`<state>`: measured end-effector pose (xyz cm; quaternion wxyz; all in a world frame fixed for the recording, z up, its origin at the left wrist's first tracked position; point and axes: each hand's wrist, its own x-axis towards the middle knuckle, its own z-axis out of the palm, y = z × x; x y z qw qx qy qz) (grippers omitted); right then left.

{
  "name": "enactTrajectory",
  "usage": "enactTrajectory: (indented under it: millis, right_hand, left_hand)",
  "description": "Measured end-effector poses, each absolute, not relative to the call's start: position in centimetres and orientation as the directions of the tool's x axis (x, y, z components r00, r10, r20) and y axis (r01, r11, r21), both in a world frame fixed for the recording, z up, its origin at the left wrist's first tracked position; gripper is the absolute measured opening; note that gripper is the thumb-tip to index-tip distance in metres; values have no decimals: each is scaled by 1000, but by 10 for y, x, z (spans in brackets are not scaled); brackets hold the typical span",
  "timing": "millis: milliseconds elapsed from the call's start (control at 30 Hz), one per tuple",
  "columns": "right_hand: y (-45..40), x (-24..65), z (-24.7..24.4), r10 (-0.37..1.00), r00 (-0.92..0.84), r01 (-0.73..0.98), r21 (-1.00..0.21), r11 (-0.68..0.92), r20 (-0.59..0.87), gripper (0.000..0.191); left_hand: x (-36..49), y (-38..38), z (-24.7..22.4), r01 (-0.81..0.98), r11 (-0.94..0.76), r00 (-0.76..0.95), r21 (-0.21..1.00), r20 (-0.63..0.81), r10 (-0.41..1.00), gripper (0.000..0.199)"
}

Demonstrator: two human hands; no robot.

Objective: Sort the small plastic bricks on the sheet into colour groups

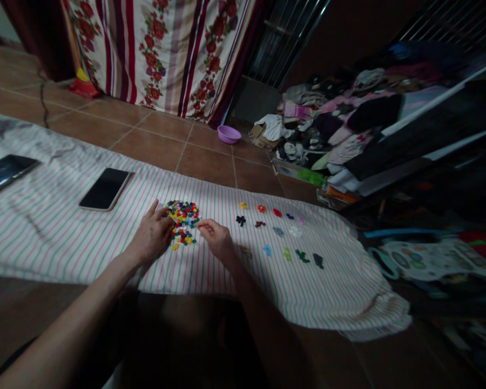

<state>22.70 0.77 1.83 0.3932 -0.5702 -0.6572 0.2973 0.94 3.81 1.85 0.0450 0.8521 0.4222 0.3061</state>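
A pile of small multicoloured pieces (184, 220), like tiny plastic bricks, lies on a striped cloth. My left hand (152, 232) rests against the pile's left edge, its fingers apart and touching the pieces. At the right edge, the thumb and fingertips of my right hand (215, 236) are pinched together on a small red piece (200, 226). Further right, little groups sorted by colour lie in rows: yellow pieces (243, 205), red pieces (277, 213), black pieces (241, 220), brown pieces (260, 224), grey pieces (278, 231), white pieces (295, 231) and dark green pieces (302, 256), among others.
A phone (106, 189) lies on the striped cloth (178, 281) left of the pile, with another dark-screened device (6, 172) further left. Beyond are a tiled floor, a purple basin (229, 134) and a floral curtain (156, 54). Heaped clothes (328, 119) and a dark rack stand right.
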Motion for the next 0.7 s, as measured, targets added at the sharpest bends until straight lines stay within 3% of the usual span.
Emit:
enactTrajectory:
  millis: [700]
  right_hand:
    - [3,280,25,931,246,517,-849,110,270,20]
  left_hand:
    - [23,44,17,673,-675,483,302,512,710,25]
